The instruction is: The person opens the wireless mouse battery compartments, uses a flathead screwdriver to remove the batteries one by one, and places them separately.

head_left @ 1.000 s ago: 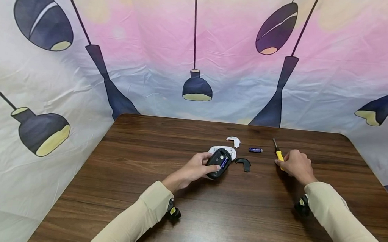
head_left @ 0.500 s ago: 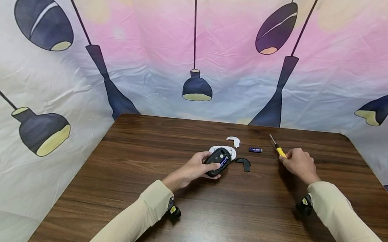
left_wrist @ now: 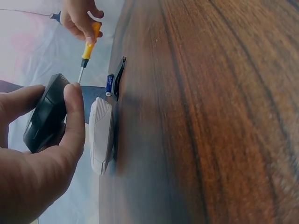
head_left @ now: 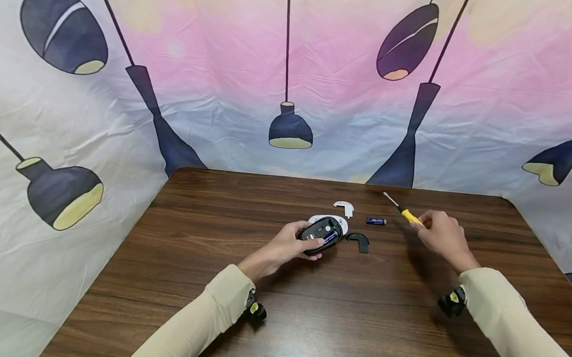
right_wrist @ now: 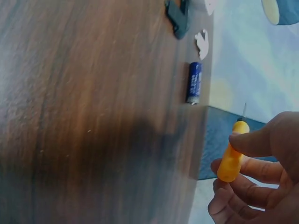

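Note:
My left hand (head_left: 288,245) grips a black computer mouse (head_left: 316,231) with its underside up, thumb across it. A blue battery (head_left: 330,238) sits in the mouse's open compartment. Behind the held mouse, a white mouse (head_left: 341,223) lies on the table, partly hidden. My right hand (head_left: 443,235) pinches a screwdriver (head_left: 408,215) by its yellow handle, its metal shaft pointing away and to the left, above the table. In the right wrist view the thumb and fingers close round the yellow handle (right_wrist: 230,161).
On the brown wooden table (head_left: 244,197) lie a loose blue battery (head_left: 376,221), a black curved battery cover (head_left: 360,241) and a white curved cover (head_left: 345,208). A printed cloth (head_left: 233,84) hangs behind the table's far edge.
The screwdriver has been lifted and its tip swung to the left, with the right hand shifting slightly. The left hand has turned the black mouse to a flatter angle.

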Available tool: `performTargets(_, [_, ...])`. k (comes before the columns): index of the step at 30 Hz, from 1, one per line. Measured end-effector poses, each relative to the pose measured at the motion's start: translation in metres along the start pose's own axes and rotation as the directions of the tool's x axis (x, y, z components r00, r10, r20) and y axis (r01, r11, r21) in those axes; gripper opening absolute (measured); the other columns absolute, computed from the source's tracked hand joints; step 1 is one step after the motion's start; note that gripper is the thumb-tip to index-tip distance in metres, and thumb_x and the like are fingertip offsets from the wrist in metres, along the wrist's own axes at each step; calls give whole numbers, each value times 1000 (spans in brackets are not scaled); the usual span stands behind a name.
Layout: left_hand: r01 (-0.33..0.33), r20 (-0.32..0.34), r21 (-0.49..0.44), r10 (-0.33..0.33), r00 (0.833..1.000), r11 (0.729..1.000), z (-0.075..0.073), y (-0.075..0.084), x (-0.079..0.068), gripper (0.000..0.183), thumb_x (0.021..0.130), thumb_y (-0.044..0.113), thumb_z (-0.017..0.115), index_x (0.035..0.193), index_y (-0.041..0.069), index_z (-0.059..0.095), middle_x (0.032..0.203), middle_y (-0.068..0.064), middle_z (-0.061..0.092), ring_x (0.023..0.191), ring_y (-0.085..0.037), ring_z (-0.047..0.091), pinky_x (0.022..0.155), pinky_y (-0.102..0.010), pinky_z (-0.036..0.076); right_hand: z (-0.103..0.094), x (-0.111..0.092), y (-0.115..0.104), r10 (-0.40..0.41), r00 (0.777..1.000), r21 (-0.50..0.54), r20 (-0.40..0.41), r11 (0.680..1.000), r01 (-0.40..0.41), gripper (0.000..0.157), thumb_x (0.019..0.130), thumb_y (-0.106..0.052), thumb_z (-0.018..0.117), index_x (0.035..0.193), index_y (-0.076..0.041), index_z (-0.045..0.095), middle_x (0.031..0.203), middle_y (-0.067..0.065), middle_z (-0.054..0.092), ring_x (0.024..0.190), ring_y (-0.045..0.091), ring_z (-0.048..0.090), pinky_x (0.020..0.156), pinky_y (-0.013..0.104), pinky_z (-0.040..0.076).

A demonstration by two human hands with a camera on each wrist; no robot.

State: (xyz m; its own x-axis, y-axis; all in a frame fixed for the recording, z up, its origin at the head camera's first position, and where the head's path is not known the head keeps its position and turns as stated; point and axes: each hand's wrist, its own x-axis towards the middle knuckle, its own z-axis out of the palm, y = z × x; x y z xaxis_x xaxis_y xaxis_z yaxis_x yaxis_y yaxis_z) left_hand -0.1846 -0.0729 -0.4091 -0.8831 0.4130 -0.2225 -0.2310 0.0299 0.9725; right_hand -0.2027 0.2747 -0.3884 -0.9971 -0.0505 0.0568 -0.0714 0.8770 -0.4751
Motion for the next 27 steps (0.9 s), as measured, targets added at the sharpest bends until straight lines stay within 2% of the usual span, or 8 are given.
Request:
performTargets(6, [-22,-31,-22,21,999,1000,-1,1,1,45,96,0,67,135,-8,45,120,-23,58,83,-29,71,80,-35,65,-2,-1,-13,-38,999,24,-21,999,39,34,101,-22,62,115,10,67,103,26,70,74,28,63,60,43,51])
performTargets(10, [-24,-34,-67,21,999,997,-2,1,2,45,97,-2,65,136,-8,44,123,-25,56,86,-31,71,86,-38,63,-4,-2,-21,-65,997,29,-48,997,67,32,102,-21,62,115,8,67,102,25,69,74,28,61,60,41,49])
performTargets(17, [-32,-15,-118,31,999,992,-4,1,4,44,97,-5,64,136,-9,45,130,-27,53,102,-45,67,88,-41,63,-8,-3,-34,-116,988,36,-101,992,120,28,101,-20,63,113,5,70,98,20,69,78,30,57,65,42,45])
performTargets(20, [-33,-12,-120,32,999,992,-5,1,4,44,96,-5,64,137,-10,46,129,-27,54,105,-42,67,88,-41,62,-10,-5,-39,-132,986,50,-101,989,138,28,103,-21,61,114,4,69,99,20,68,76,28,55,64,39,43])
performTargets(23, [-30,-19,-123,28,999,992,-5,2,4,46,96,-5,64,138,-11,44,126,-26,55,100,-35,68,89,-40,62,-12,-6,-43,-154,982,76,-107,984,163,26,103,-19,61,113,4,69,96,20,69,69,25,53,59,35,42])
performTargets(27, [-16,-35,-139,12,999,990,-6,4,4,49,97,-4,64,139,-11,41,126,-26,54,100,-37,68,89,-41,62,-16,-6,-49,-197,972,105,-128,972,211,22,100,-15,67,107,6,71,89,19,70,61,20,49,52,30,40])
